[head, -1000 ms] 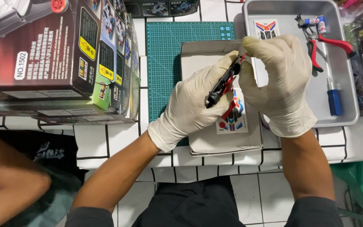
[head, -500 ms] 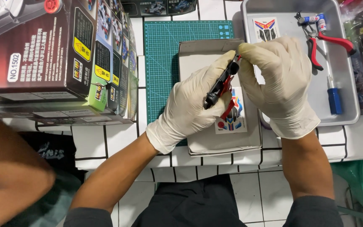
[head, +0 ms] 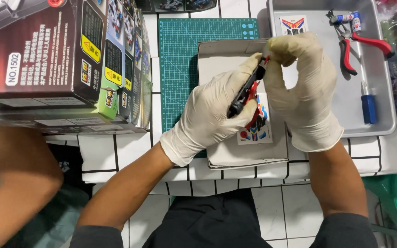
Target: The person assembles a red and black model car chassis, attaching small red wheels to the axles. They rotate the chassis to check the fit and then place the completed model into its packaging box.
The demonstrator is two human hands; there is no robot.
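Reaching up from the near edge, two bare forearms end in cream-coloured gloves above a white tiled tabletop (head: pixel 129 151) with dark grid lines. The left hand (head: pixel 212 117) is clenched around a pair of black-and-red nippers (head: pixel 246 94), handles in the palm and the tip pointing up and to the right. The right hand (head: pixel 306 87) meets that tip; its fingers (head: pixel 281 46) are pinched together at the nose of the nippers, but whatever small piece they may be grasping is hidden, so I cannot tell what it is.

Under both hands lies a pale grey booklet (head: pixel 226 59), and on it a sticker sheet (head: pixel 258 131) in red, blue and yellow, partly covered by the left hand. The booklet rests on a green cutting mat (head: pixel 180 64), which lies on the tabletop.

Left of the mat stands a large printed box (head: pixel 60 64), dark with coloured panels, raised above the tabletop edge. Another person's bare arm (head: pixel 14 179) shows at the lower left, below the box.

Right of the hands sits a grey metal tray (head: pixel 382 124). In it lie red-handled pliers (head: pixel 359 46), a blue-handled screwdriver (head: pixel 368 108), a small blue-and-white tube (head: pixel 348 18) and, at the far end, a second sticker sheet (head: pixel 294 25).
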